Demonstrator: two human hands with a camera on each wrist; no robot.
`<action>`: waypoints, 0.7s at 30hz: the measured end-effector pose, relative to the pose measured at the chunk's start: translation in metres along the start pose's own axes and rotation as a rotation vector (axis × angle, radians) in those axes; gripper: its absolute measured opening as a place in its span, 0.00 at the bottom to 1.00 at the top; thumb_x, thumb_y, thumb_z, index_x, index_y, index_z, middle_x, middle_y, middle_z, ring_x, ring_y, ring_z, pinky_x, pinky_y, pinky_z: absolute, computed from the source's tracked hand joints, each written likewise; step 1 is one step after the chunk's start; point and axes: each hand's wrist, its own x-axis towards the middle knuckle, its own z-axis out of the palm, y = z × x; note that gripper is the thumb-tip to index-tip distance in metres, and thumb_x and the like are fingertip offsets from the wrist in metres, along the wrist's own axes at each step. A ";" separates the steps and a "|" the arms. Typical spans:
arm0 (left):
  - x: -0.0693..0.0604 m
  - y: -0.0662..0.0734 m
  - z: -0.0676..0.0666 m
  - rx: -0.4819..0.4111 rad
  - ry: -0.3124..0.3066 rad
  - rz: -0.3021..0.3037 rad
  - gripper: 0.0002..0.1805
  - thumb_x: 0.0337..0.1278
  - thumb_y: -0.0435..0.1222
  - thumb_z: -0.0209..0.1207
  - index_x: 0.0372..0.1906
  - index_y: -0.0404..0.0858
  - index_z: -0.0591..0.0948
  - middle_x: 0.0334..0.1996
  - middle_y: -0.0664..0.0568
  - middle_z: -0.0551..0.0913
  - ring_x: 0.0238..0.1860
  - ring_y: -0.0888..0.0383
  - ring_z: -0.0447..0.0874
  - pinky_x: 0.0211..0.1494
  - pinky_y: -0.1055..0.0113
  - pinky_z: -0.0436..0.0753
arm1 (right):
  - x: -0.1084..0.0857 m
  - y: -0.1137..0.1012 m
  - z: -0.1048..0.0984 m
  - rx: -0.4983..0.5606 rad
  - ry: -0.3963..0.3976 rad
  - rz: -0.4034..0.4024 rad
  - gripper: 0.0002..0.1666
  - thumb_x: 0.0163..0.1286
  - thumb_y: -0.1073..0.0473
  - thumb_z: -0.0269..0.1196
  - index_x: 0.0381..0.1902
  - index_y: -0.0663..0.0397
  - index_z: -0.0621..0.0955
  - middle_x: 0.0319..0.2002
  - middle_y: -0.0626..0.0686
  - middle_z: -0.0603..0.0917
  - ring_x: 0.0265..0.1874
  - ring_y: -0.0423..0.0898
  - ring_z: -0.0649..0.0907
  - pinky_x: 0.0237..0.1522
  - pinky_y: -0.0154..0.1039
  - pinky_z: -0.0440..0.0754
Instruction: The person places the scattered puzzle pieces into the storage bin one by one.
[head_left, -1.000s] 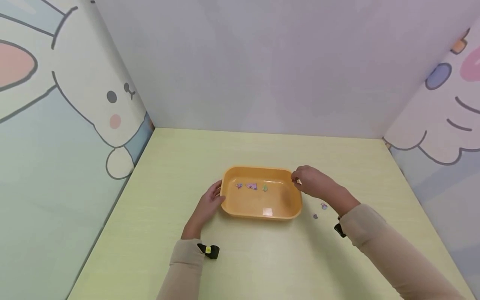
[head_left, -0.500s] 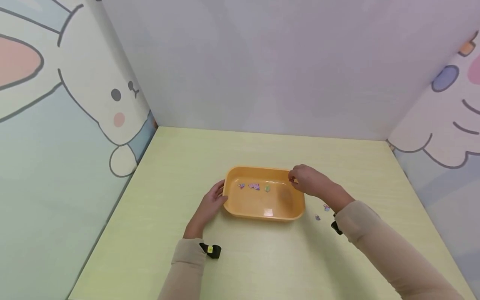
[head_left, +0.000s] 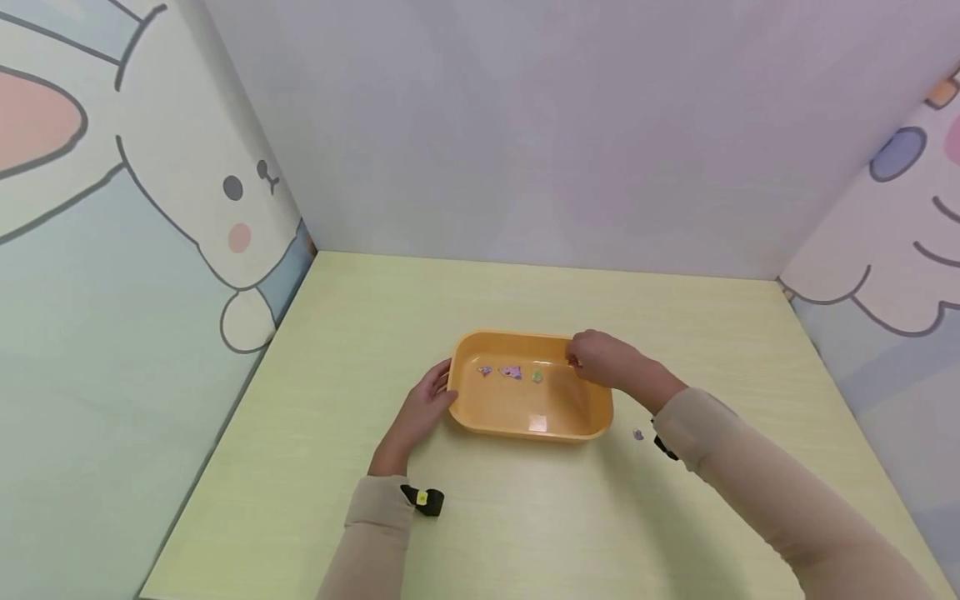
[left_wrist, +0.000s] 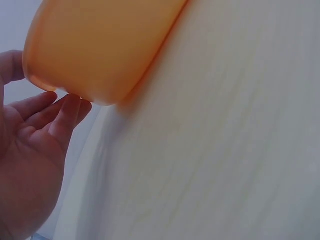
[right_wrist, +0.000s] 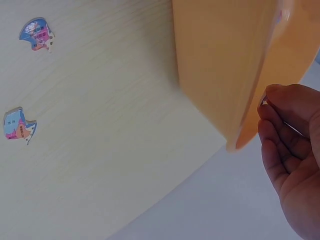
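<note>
Walls enclose a pale yellow table (head_left: 525, 517) on three sides; a cartoon rabbit (head_left: 191, 150) covers the wall left of the tray.

Left of the tray, one left hand (head_left: 422, 408) holds the tray's left end, thumb at the rim, other fingers against the outside. One black strap (head_left: 424, 500) sits at that wrist.

One orange tray (head_left: 517, 410) rests on the table, hollow side up, long axis running left to right, right end angled slightly toward the wearer.

Three pieces lie on the tray floor in a row along its far side: one small piece (head_left: 484, 371), one pink piece (head_left: 511, 372), longer along the tray's axis, and one green piece (head_left: 537, 377).

At the tray's far right corner, the right hand (head_left: 606, 360) pinches one held piece (right_wrist: 265, 101) between thumb and finger; its design cannot be told.

Right of the tray, two loose pieces lie on the table, apart: a rounded piece (right_wrist: 37, 35) and a squarish piece (right_wrist: 20, 125).
</note>
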 end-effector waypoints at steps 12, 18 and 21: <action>0.001 -0.003 0.001 -0.008 -0.004 0.013 0.31 0.66 0.28 0.54 0.73 0.35 0.62 0.70 0.42 0.65 0.68 0.46 0.65 0.66 0.53 0.70 | 0.013 0.002 0.014 -0.023 -0.068 -0.010 0.07 0.65 0.68 0.61 0.27 0.56 0.78 0.25 0.49 0.74 0.28 0.47 0.73 0.34 0.40 0.77; 0.001 -0.004 0.000 0.008 0.006 0.008 0.31 0.66 0.29 0.54 0.72 0.35 0.63 0.70 0.43 0.66 0.68 0.46 0.66 0.66 0.54 0.69 | 0.018 0.003 0.020 -0.082 -0.083 -0.022 0.08 0.66 0.67 0.62 0.27 0.54 0.78 0.24 0.48 0.73 0.26 0.46 0.73 0.33 0.39 0.78; 0.002 -0.004 -0.001 0.009 0.002 0.013 0.31 0.66 0.29 0.54 0.72 0.34 0.62 0.70 0.42 0.65 0.67 0.45 0.66 0.66 0.54 0.70 | 0.020 0.002 0.022 -0.083 -0.089 -0.013 0.08 0.66 0.67 0.62 0.27 0.54 0.79 0.24 0.48 0.73 0.26 0.46 0.73 0.32 0.39 0.78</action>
